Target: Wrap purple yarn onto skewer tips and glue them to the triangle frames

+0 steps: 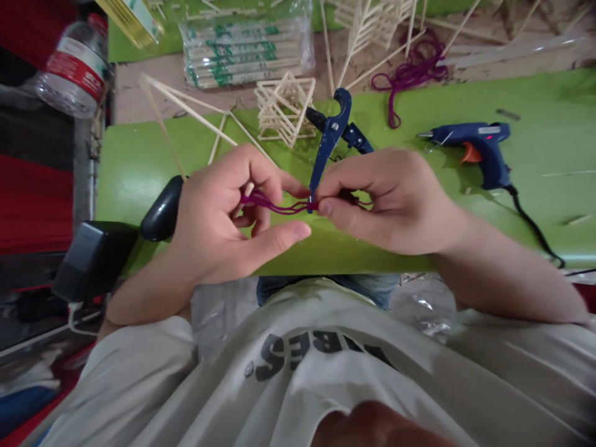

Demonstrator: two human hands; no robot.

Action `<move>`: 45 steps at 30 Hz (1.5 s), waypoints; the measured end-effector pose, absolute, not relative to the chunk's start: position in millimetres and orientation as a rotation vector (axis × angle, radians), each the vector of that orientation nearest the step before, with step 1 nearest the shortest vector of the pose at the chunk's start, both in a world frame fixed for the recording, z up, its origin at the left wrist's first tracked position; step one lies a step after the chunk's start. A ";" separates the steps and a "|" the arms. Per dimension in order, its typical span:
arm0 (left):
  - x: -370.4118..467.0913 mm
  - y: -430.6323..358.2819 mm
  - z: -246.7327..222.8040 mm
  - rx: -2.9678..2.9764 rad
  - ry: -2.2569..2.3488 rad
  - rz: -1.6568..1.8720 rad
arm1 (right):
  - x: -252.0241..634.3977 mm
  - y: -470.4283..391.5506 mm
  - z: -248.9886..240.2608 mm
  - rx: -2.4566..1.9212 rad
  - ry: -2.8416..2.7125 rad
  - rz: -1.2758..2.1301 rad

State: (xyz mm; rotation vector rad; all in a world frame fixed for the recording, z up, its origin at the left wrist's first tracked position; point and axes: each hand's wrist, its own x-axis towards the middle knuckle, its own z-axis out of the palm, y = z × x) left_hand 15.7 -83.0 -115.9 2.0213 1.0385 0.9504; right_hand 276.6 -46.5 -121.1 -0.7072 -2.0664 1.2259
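Purple cord [279, 210] stretches between my two hands near the table's front edge. My left hand [237, 217] has its curled fingers round the cord and the end of a thin wooden stick; its thumb and index finger are apart. My right hand [386, 202] pinches the cord between thumb and index finger. A blue clamp [328, 139] stands with one handle tip at the cord, touching or just beside my right fingertips. Behind the clamp's left side sits a small lattice of wooden sticks [286, 108].
A blue glue gun [488, 146] lies at the right, its cable running forward. More purple cord [410, 71], bagged sticks [246, 53] and a larger stick frame [367, 25] are at the back. At the left are a black mouse [162, 209], black adapter [90, 257] and bottle [77, 68].
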 end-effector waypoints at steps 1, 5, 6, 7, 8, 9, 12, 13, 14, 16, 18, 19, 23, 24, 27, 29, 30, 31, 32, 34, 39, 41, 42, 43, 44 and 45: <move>17.1 -85.4 -119.1 1.981 1.084 0.958 | 275.0 -47.4 -123.1 -0.693 -2.074 1.217; 25.1 -85.6 -129.6 2.219 1.139 1.014 | 270.6 -50.8 -125.8 -0.701 -2.066 1.211; 27.1 -84.5 -130.9 2.307 1.144 1.029 | 270.0 -51.5 -125.5 -0.714 -2.065 1.203; 28.9 -83.4 -131.8 2.369 1.138 1.064 | 269.6 -52.2 -125.2 -0.732 -2.068 1.190; 30.3 -82.5 -132.4 2.402 1.129 1.111 | 269.3 -52.6 -124.9 -0.753 -2.073 1.173; 31.3 -81.8 -132.7 2.415 1.121 1.160 | 269.0 -53.0 -124.7 -0.774 -2.080 1.159; 31.6 -80.3 -132.3 2.454 1.067 1.226 | 267.8 -53.4 -125.2 -0.825 -2.080 1.154; 30.9 -79.9 -131.6 2.477 1.074 1.214 | 267.1 -53.4 -125.5 -0.846 -2.070 1.163; 30.2 -79.5 -130.5 2.506 1.096 1.166 | 266.4 -53.4 -125.9 -0.865 -2.054 1.174; 28.8 -78.8 -127.3 2.568 1.140 1.057 | 265.1 -53.1 -126.6 -0.899 -2.009 1.215; 28.3 -78.2 -123.9 2.609 1.149 1.000 | 264.5 -52.4 -127.0 -0.890 -1.951 1.281; 28.2 -78.0 -122.6 2.618 1.139 1.006 | 264.6 -51.9 -127.1 -0.873 -1.924 1.317; 27.9 -77.6 -121.6 2.602 1.164 1.023 | 267.1 -49.9 -127.5 -0.845 -1.862 1.419; 27.6 -77.6 -122.2 2.595 1.169 1.032 | 268.0 -49.7 -127.9 -0.848 -1.849 1.431; 26.9 -77.5 -123.7 2.569 1.168 1.095 | 269.9 -50.5 -129.2 -0.820 -1.805 1.447; 27.1 -77.7 -123.0 2.529 1.196 1.100 | 269.8 -52.5 -129.6 -0.812 -1.814 1.407; 27.4 -77.8 -122.1 2.503 1.211 1.084 | 269.3 -53.8 -129.6 -0.814 -1.837 1.347; 27.8 -77.9 -121.0 2.473 1.222 1.062 | 268.7 -55.3 -129.8 -0.815 -1.871 1.256; 28.2 -77.9 -119.8 2.442 1.225 1.054 | 268.0 -56.7 -130.2 -0.816 -1.915 1.145; 28.8 -77.8 -118.2 2.397 1.211 1.069 | 266.6 -59.3 -132.8 -0.802 -2.000 0.916; 29.0 -77.3 -119.1 2.362 1.171 1.108 | 266.1 -63.1 -148.5 -0.774 -2.113 0.584; 29.0 -77.3 -120.1 2.356 1.161 1.112 | 266.9 -63.5 -152.8 -0.756 -2.125 0.516; 29.0 -77.4 -120.5 2.348 1.167 1.098 | 267.2 -63.3 -153.3 -0.756 -2.133 0.502; 29.0 -77.6 -120.7 2.333 1.170 1.091 | 267.5 -62.9 -152.8 -0.765 -2.147 0.500; 29.2 -77.8 -120.9 2.309 1.164 1.093 | 267.6 -62.3 -151.5 -0.782 -2.167 0.504; 29.4 -78.0 -120.8 2.277 1.151 1.100 | 267.7 -61.5 -149.6 -0.798 -2.192 0.509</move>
